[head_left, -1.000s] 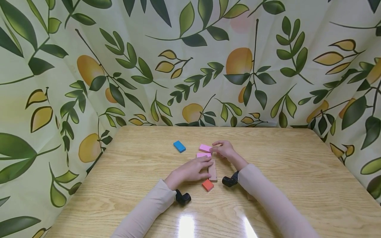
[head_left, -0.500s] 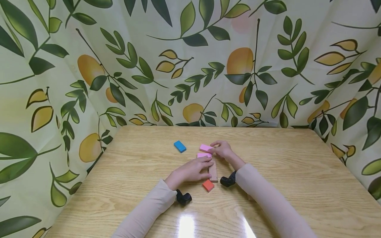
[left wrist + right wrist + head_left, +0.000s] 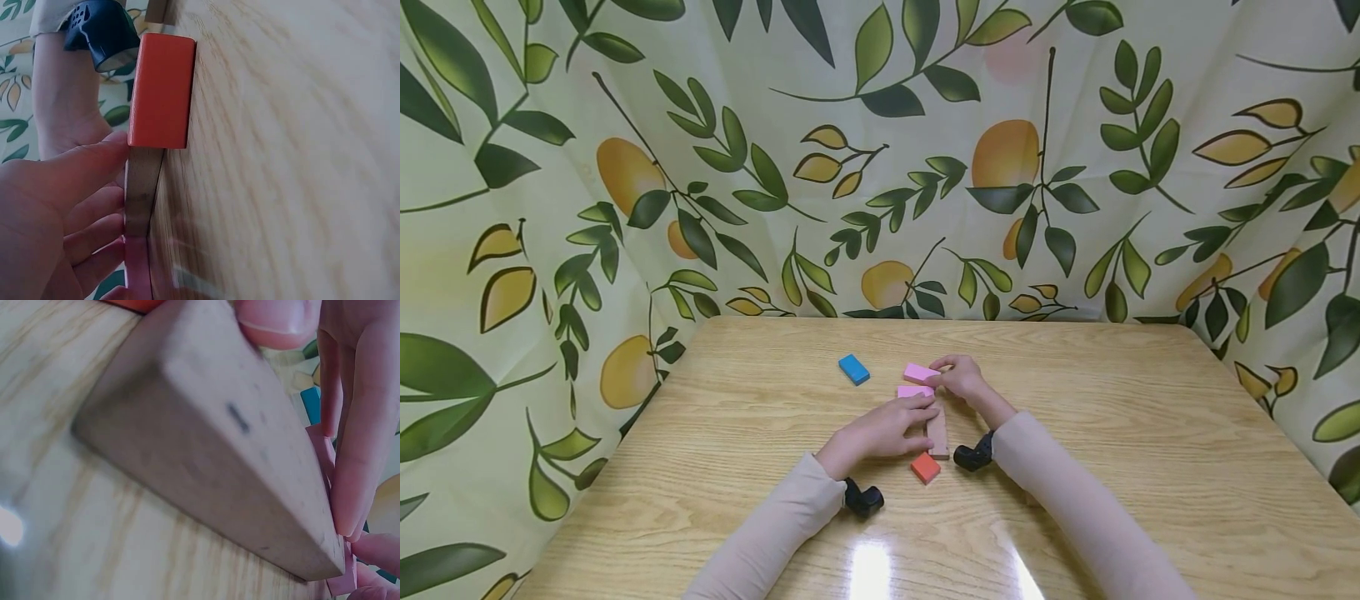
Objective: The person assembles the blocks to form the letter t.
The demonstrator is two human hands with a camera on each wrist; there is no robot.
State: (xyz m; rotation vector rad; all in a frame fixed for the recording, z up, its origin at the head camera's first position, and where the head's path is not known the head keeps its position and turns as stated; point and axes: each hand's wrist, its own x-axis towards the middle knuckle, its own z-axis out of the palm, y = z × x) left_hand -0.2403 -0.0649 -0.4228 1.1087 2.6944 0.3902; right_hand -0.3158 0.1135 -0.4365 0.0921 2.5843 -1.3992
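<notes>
"Thumb and fingertip of the right hand (image 3: 961, 379) are pinching something, aren't they?"

"Yes, that grip is narrow. It is holding the right end of the far pink block (image 3: 917, 372), which is lying slanted on the table (image 3: 760, 400)."

"And the left hand (image 3: 880, 427), is its grip holding anything?"

"It is spreading loosely beside the wooden block (image 3: 937, 437). The thumb is touching near the close end, and the other fingers are resting along the side and on the near pink block (image 3: 913, 392). They aren't wrapping round anything."

"Where is that near pink block sitting?"

"Just this side of the far one, by the far end of the wooden block. Fingers are covering part of that corner in the head view; in the left wrist view the two are seeming to meet."

"What else is lying about?"

"An orange-red block (image 3: 925, 467) is lying just beside the wooden block's near end; I'm not managing to tell whether they're touching. A blue block (image 3: 853, 369) is lying left of the pink pair, apart from both hands. Beyond the table, a leafy, fruit-patterned cloth (image 3: 715, 217) is hanging."
</notes>
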